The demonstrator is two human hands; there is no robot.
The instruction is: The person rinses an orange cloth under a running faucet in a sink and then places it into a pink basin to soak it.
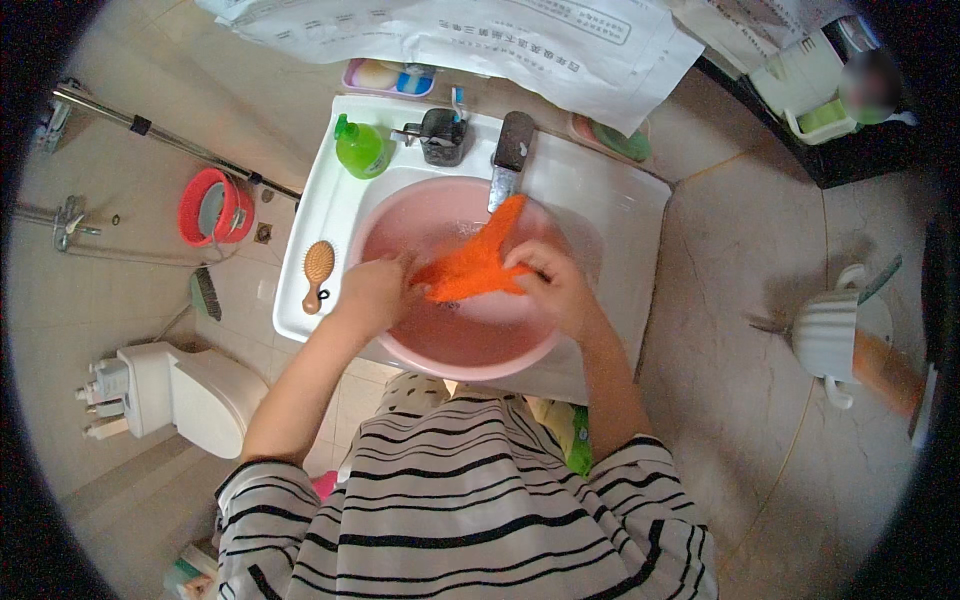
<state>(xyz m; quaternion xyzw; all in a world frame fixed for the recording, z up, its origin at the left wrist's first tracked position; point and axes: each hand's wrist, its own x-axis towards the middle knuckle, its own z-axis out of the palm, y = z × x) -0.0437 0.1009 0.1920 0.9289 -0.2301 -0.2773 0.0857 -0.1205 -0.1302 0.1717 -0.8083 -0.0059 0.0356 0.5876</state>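
An orange cloth (468,268) is stretched between my two hands above a pink basin (455,352), which sits in the white sink. My left hand (380,292) grips the cloth's left end, its fingertips partly hidden. On the right side, my right hand (552,286) pinches the cloth's other edge between thumb and fingers. One corner of the cloth points up toward the grey faucet (508,155) and reaches just below its spout. Water appears to lie in the basin, though its depth is hard to tell.
On the white sink top (600,190) stand a green pump bottle (361,148), a dark cup holder (442,138) and a wooden hairbrush (318,272). Printed paper sheets (520,45) hang behind. A toilet (205,400) and red bucket (213,207) are at left; a white ribbed holder (825,335) is at right.
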